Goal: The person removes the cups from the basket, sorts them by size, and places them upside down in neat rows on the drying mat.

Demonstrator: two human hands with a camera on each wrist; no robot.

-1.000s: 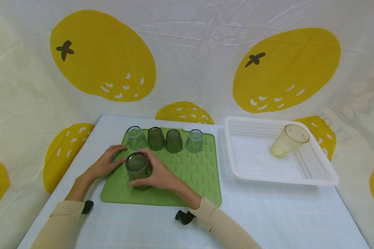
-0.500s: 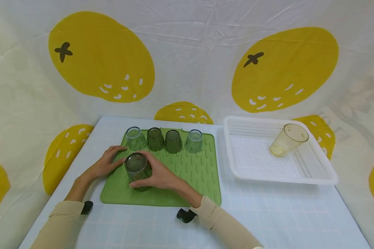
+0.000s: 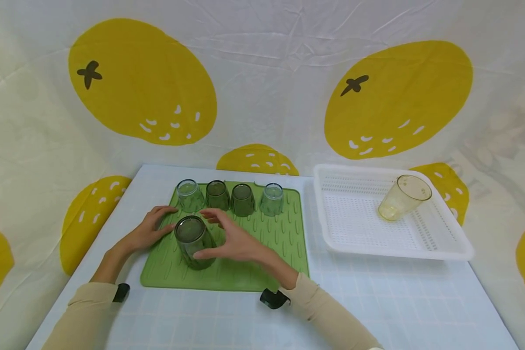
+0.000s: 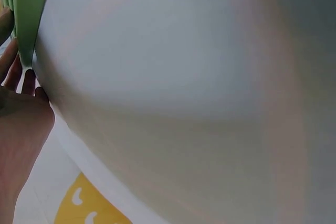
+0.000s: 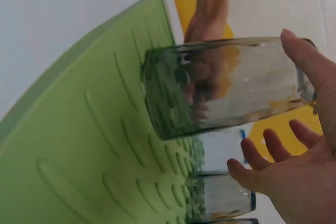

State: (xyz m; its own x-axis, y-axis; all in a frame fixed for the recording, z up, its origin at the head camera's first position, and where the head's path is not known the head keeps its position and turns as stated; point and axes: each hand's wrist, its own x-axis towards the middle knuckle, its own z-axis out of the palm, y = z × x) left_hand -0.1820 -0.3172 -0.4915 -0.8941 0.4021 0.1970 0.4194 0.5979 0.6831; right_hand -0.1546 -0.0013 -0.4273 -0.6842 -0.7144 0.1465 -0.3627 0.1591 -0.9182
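Note:
A tall smoky grey glass (image 3: pixel 194 243) stands upside down on the green drying mat (image 3: pixel 262 253), near its left front. My right hand (image 3: pixel 238 240) is spread around its right side, fingers loose and apart; in the right wrist view the thumb lies over the base end of the glass (image 5: pixel 236 82), while the other fingers (image 5: pixel 278 145) stand off it. At the mat's left edge rests my left hand (image 3: pixel 146 231), its fingers extended. The left wrist view shows that hand (image 4: pixel 21 114) with its fingertips against the edge of the mat (image 4: pixel 31 3).
Along the mat's back stand two pale blue-green glasses (image 3: pixel 190 197) and two darker short glasses (image 3: pixel 218 197). On the right, a white plastic basket (image 3: pixel 332 248) holds a leaning yellow glass (image 3: pixel 402 199). A curtain with yellow fruit prints (image 3: pixel 144 82) hangs behind the table.
My right hand has loosened its grip on the tall glass, its fingers opening and drawing back to the right. The glass and my left hand stay in place.

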